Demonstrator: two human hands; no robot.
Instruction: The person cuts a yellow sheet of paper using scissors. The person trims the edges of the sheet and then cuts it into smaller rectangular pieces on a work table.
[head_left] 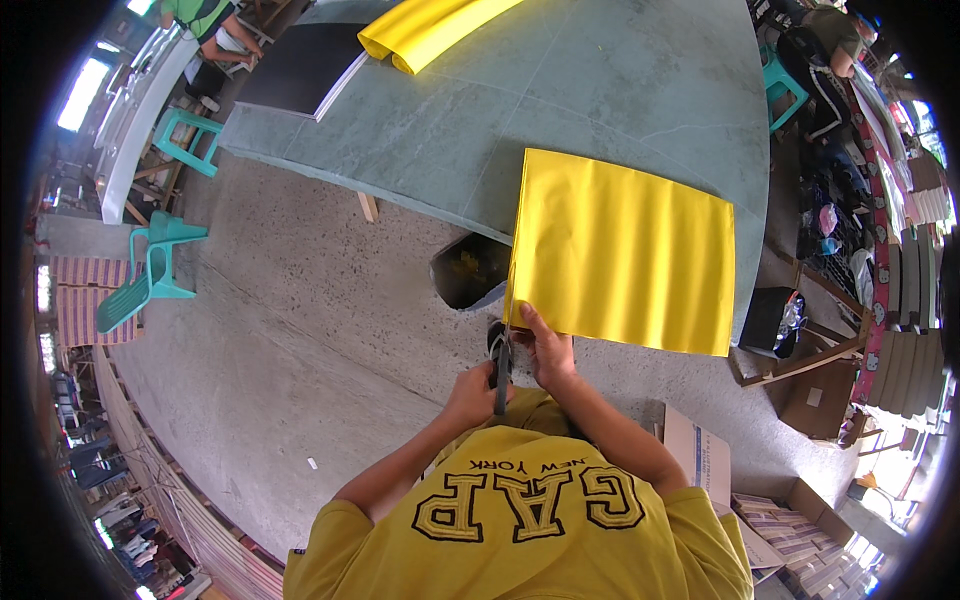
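Note:
A stack of shiny yellow sheets [625, 255] lies partly on the table and juts over its near edge toward me. My right hand [550, 352] pinches the near left corner of the sheets, thumb on top and fingers beneath. My left hand [478, 396] is closed around dark-handled scissors [502, 375]. Their blades point away from me at that same corner, along the left edge of the sheets. How far the blades reach over the yellow material is hard to make out.
On the grey-green table [420, 150] lie a yellow roll [430, 30] and a black flat stack [300, 68]. A dark container [470, 272] sits below the table edge. Green plastic chairs [155, 270] stand left. Cardboard boxes [697, 455] are at right. Other people work at both far sides.

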